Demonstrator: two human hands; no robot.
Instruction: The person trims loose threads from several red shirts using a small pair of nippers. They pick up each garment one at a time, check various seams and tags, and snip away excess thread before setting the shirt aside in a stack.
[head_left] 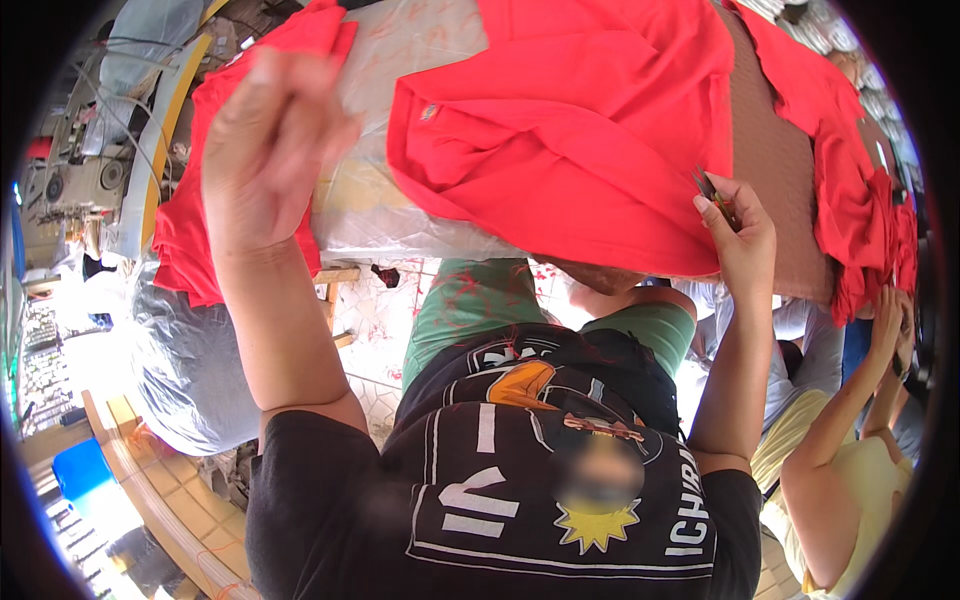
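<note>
The red shirt (pixel 570 130) lies spread on the table (pixel 390 215), its lower hem just beside the right hand (pixel 740 235), whose fingers (pixel 712 205) are pinched together on small thread snips (pixel 712 190); the left hand (pixel 270 150) is raised near the table's left edge, blurred, its fingers loosely curled on nothing. A small label (pixel 428 113) sits at the shirt's collar; two more red garment heaps lie on the table, one (pixel 865 190) right, one (pixel 185 235) left.

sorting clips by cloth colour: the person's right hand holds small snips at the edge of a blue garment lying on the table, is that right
Not quite: the garment is red, not blue. The head view shows the right hand holding small snips at its edge, and the garment does lie on the table.
</note>
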